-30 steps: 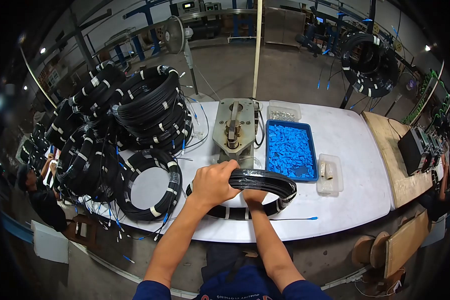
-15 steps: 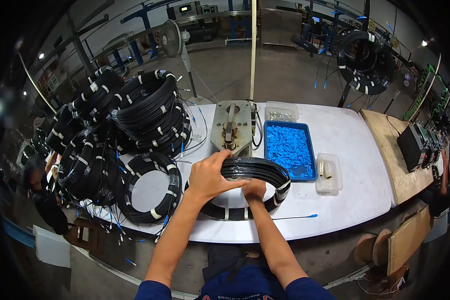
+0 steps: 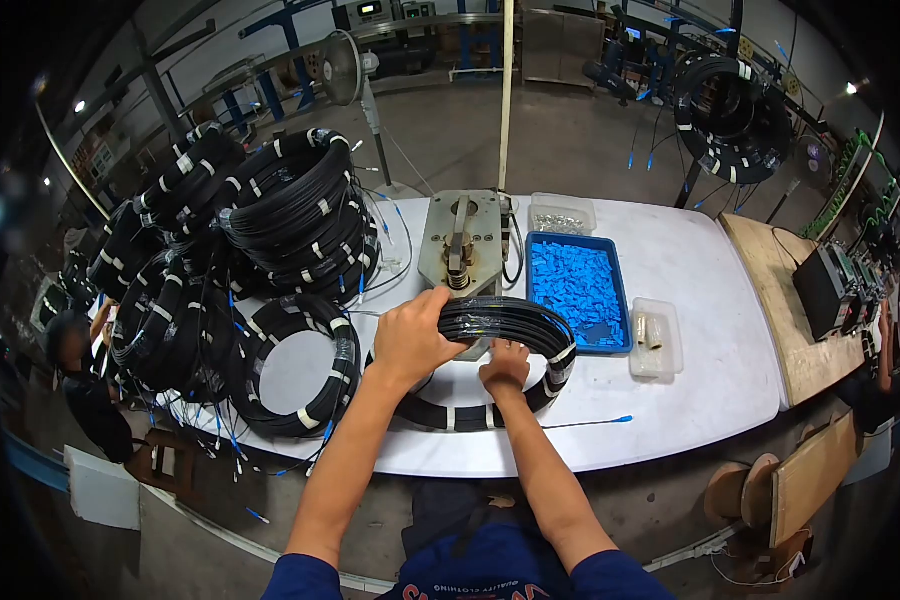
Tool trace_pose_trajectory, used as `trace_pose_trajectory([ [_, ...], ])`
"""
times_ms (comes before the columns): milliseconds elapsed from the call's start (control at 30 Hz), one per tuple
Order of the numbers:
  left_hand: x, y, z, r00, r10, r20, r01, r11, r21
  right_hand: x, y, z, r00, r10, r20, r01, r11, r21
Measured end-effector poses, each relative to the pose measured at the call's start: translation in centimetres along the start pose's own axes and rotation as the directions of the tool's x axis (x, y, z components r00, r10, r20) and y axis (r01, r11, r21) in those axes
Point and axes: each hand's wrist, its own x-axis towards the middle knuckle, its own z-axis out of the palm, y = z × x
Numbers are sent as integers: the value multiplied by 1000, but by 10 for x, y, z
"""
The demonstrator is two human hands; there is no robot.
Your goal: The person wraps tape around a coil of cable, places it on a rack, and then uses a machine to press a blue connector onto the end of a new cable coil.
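Note:
A coil of black cable [image 3: 560, 345] with white tape bands stands partly raised on the white table, its far side lifted near a metal press-like device [image 3: 460, 245]. Clear film wraps the top of the coil. My left hand [image 3: 415, 338] is closed around the coil's upper left part. Inside the ring is my right hand [image 3: 506, 368], its fingers curled close to the wrapped section; whatever they pinch is hidden. A cable end with a blue connector [image 3: 624, 419] trails from the coil to the right.
Piled black coils [image 3: 290, 215] fill the table's left side, with another coil [image 3: 295, 410] lying nearer. To the right are a blue tray [image 3: 625, 300] of small blue parts and a clear box [image 3: 667, 368] with rolls. Another person [image 3: 90, 390] is at far left.
My right hand has turned and shows more plainly inside the ring. My left thumb, stretched across the film before, has drawn back to the left. The view has shifted slightly.

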Motion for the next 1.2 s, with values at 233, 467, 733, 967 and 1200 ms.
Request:
trace_pose_trajectory([
  [233, -1, 10, -1, 1000, 10, -3, -10, 1000, -13, 1, -3, -18, 994, -12, 111, 12, 1000, -5],
  [467, -4, 6, 3, 999, -43, -6, 43, 999, -10, -10, -11, -42, 890, -267, -370, 309, 949, 58],
  [733, 0, -5, -25, 972, 46, 231, 19, 961, -274, -70, -7, -186, 564, -255, -786, 650, 724, 231],
  [967, -3, -30, -43, 942, 136, 307, 83, 792, -605, -9, 21, -204, 967, -253, 20, 131, 566, 814],
  [1200, -66, -77, 4, 936, -296, 191, 350, 733, -583, -21, 19, -195, 981, -186, -51, 147, 551, 822],
])
